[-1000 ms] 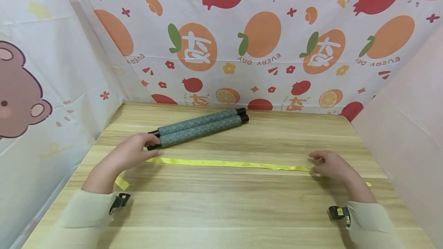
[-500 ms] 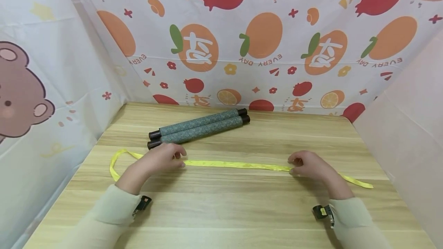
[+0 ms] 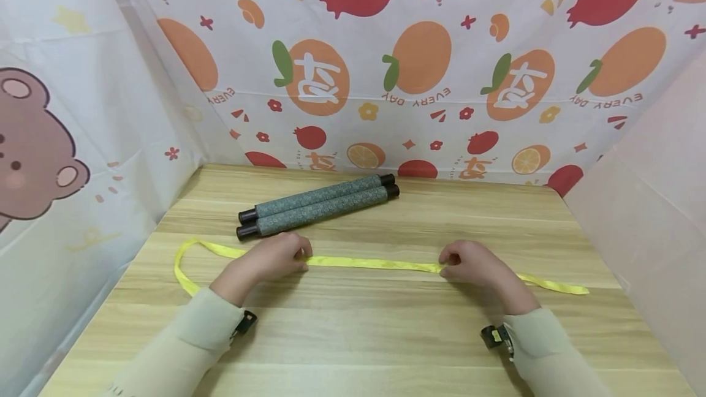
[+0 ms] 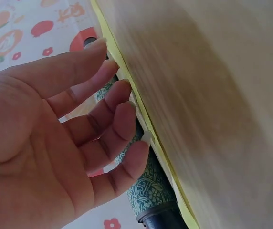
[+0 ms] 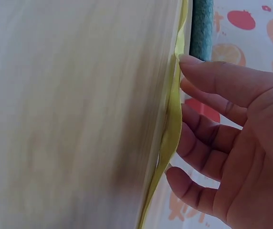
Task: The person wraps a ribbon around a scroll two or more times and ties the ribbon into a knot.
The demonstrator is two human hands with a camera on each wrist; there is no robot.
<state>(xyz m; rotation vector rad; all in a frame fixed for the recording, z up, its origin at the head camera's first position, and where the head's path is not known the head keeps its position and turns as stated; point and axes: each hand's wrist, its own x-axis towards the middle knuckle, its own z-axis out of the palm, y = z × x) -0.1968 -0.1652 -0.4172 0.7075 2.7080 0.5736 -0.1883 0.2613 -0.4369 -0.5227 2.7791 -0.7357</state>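
A long yellow ribbon (image 3: 375, 263) lies stretched sideways across the table in the head view. My left hand (image 3: 276, 257) is over its left part, thumb and fingertips at the ribbon and slightly apart. In the left wrist view the fingers (image 4: 122, 119) are loosely bent beside the ribbon's edge. My right hand (image 3: 477, 265) is over the right part, its thumb tip against the ribbon in the right wrist view, the other fingers loosely bent. Beyond each hand the ribbon continues, curving into a loop at the left and ending in a free tail at the right.
Two green patterned rolls with black ends, the rear one (image 3: 320, 195) and the front one (image 3: 325, 210), lie side by side behind the ribbon on the wooden table (image 3: 353, 336). Printed cloth walls (image 3: 364, 78) enclose the back and sides.
Both hands have moved inward along the ribbon, the left to the right and the right to the left. The ribbon's right tail has shifted slightly leftward. The rolls stay in place.
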